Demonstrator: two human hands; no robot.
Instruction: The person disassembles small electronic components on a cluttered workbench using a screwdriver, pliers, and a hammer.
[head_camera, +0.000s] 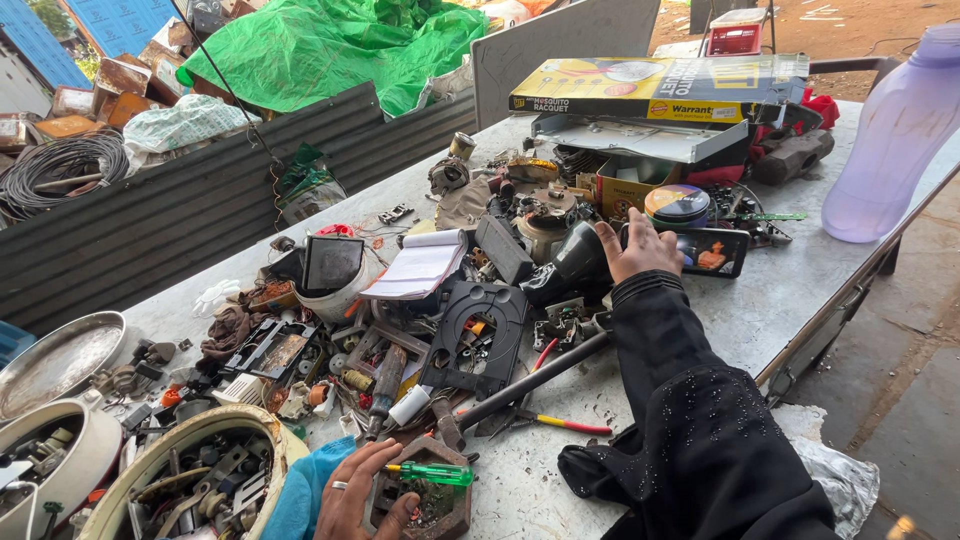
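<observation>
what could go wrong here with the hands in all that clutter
The left hand rests on a rusty block beside a green-handled screwdriver; its tip or the rust could scratch skin. The right hand reaches over a black part, and the loose sleeve might drag small parts off the table.

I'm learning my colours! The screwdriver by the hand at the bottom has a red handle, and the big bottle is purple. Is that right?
Not quite. The head view shows the screwdriver by the left hand has a green handle, not red. The big bottle is purple.
</observation>
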